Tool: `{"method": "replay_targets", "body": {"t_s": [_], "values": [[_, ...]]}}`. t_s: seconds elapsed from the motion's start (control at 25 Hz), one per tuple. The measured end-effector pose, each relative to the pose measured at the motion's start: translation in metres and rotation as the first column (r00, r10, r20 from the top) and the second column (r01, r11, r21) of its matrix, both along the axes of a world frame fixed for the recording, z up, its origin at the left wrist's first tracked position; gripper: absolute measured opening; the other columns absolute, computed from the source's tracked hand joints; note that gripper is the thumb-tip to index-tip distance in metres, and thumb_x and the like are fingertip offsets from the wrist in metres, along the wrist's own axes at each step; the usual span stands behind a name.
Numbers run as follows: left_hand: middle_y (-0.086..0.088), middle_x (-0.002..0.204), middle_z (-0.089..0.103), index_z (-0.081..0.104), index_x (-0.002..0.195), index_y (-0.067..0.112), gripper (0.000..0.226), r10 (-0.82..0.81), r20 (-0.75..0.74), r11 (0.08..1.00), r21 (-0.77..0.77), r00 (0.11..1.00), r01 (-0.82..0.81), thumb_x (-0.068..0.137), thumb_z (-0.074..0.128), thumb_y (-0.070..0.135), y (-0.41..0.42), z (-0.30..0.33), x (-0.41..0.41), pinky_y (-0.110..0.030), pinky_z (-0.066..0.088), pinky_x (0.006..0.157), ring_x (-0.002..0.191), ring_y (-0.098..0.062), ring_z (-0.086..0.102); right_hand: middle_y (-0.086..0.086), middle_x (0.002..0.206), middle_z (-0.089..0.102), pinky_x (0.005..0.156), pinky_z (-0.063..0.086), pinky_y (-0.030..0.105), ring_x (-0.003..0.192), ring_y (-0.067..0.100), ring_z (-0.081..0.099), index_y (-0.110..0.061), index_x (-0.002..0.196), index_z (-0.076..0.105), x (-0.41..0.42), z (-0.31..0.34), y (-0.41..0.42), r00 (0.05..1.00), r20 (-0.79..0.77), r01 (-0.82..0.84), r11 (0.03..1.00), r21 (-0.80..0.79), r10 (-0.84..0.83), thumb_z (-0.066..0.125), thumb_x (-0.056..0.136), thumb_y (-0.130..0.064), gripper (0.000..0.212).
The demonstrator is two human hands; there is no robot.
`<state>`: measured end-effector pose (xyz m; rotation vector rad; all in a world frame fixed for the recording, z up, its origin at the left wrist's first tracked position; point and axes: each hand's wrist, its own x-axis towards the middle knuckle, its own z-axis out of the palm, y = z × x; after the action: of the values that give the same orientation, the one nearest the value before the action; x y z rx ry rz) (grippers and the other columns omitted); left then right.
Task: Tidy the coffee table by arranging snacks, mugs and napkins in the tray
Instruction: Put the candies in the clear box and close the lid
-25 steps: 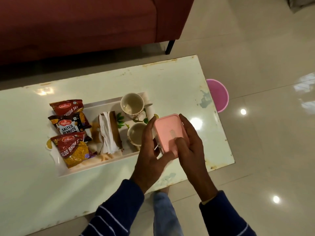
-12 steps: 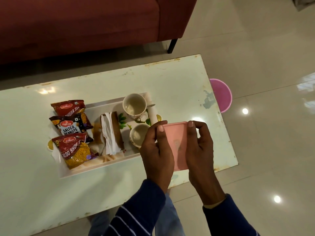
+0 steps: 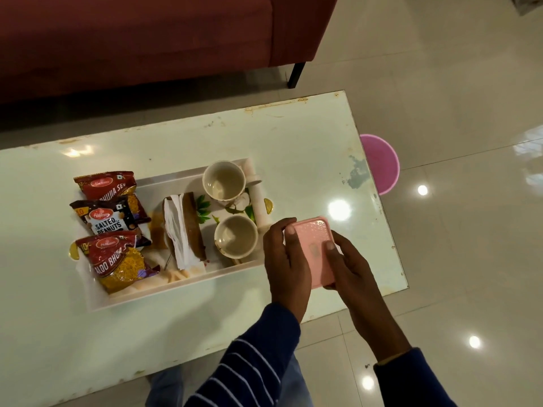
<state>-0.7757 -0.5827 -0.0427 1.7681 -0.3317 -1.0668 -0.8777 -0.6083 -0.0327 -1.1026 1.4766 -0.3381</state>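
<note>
The white rectangular plastic tray sits at the middle of the pale glossy desk, nearer its front edge. At the tray's left end lie three snack packets, all branded Haldiram's: a red one reading "Bhujia Sev", a dark one reading "Salted Peanuts", and a red one reading "Aloo Bhujia". Beside them is one fold of white paper napkins against a brown block. Two cream ceramic mugs stand at the tray's right end. By the desk's front right corner, the left hand and right hand are both clamped on a pink rounded plastic lid-topped box. Half a second ago the box was turned more on edge; now its pink top faces up, and the left thumb rests on it. A pink round bucket stands on the floor past the desk's right edge.
</note>
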Motion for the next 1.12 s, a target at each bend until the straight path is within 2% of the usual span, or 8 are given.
{"method": "replay_targets", "body": {"t_s": [0.08,0.2,0.36,0.48,0.68,0.84,1.0,1.12], "values": [[0.007,0.152,0.038,0.041,0.14,0.036,0.035,-0.101,-0.043,0.995,-0.003,0.994,0.101,0.105,0.036,0.034,-0.007,-0.004,-0.007,-0.039,0.044,0.107,0.136,-0.012,0.04,-0.013,0.117,0.07,0.081,0.062,0.034,0.102,0.012,0.068,-0.043,0.136,0.053,-0.016,-0.011,-0.005,1.0,0.026,0.011,0.999,0.036,-0.012,0.044,0.098,-0.048,0.04],[0.012,0.163,0.016,0.021,0.152,0.037,0.055,-0.243,-0.012,0.967,0.077,0.97,0.244,0.101,0.042,0.041,-0.008,-0.012,-0.014,-0.034,0.036,0.113,0.146,-0.01,0.023,-0.009,0.111,0.073,0.083,0.061,0.039,0.107,0.016,0.068,-0.036,0.14,0.052,-0.034,-0.034,-0.021,0.994,0.008,0.111,0.993,0.032,-0.111,0.049,0.101,-0.037,0.039],[0.008,0.162,0.022,0.02,0.153,0.036,0.058,-0.33,-0.072,0.928,0.155,0.941,0.338,0.102,0.047,0.034,-0.006,-0.025,-0.025,-0.036,0.036,0.113,0.146,-0.017,0.029,0.0,0.12,0.068,0.085,0.059,0.036,0.108,0.017,0.065,-0.031,0.143,0.047,-0.041,-0.065,-0.049,0.99,-0.076,0.124,0.992,0.008,-0.123,0.047,0.103,-0.036,0.041],[0.003,0.162,0.026,0.019,0.154,0.033,0.06,-0.384,-0.135,0.89,0.21,0.913,0.405,0.102,0.049,0.031,-0.013,-0.033,-0.031,-0.038,0.036,0.114,0.145,-0.02,0.032,0.002,0.13,0.064,0.095,0.055,0.041,0.113,0.02,0.063,-0.031,0.143,0.047,-0.038,-0.079,-0.062,0.992,-0.112,0.061,0.998,-0.031,-0.065,0.044,0.104,-0.039,0.04],[0.004,0.151,0.044,0.032,0.149,0.031,0.056,-0.33,-0.08,0.921,0.194,0.941,0.339,0.099,0.056,0.027,-0.028,-0.039,-0.04,-0.035,0.04,0.109,0.137,-0.016,0.043,0.0,0.124,0.067,0.084,0.055,0.028,0.107,0.017,0.064,-0.029,0.142,0.048,-0.027,-0.087,-0.072,0.991,-0.131,0.009,0.993,-0.115,-0.024,0.043,0.104,-0.034,0.039],[0.002,0.14,0.054,0.04,0.145,0.025,0.054,-0.247,-0.02,0.939,0.24,0.969,0.245,0.095,0.061,0.025,-0.031,-0.048,-0.037,-0.036,0.046,0.106,0.128,-0.017,0.052,0.006,0.128,0.062,0.093,0.056,0.039,0.111,0.022,0.062,-0.024,0.142,0.051,-0.014,-0.094,-0.072,0.986,-0.163,-0.053,0.984,-0.172,0.025,0.045,0.104,-0.029,0.039],[0.001,0.141,0.051,0.036,0.148,0.023,0.06,-0.219,0.036,0.94,0.274,0.975,0.201,0.094,0.063,0.022,-0.026,-0.055,-0.039,-0.024,0.044,0.098,0.128,-0.015,0.051,0.008,0.122,0.06,0.091,0.055,0.035,0.107,0.019,0.06,-0.026,0.142,0.049,-0.006,-0.105,-0.068,0.975,-0.209,-0.115,0.973,-0.199,0.073,0.045,0.104,-0.029,0.039],[-0.003,0.15,0.043,0.025,0.154,0.021,0.065,-0.268,0.016,0.922,0.295,0.963,0.252,0.097,0.058,0.021,-0.024,-0.058,-0.04,-0.034,0.042,0.106,0.136,-0.02,0.044,0.007,0.119,0.06,0.082,0.051,0.021,0.105,0.02,0.061,-0.026,0.142,0.049,-0.003,-0.108,-0.065,0.965,-0.256,-0.113,0.968,-0.222,0.054,0.047,0.103,-0.032,0.04]]}}
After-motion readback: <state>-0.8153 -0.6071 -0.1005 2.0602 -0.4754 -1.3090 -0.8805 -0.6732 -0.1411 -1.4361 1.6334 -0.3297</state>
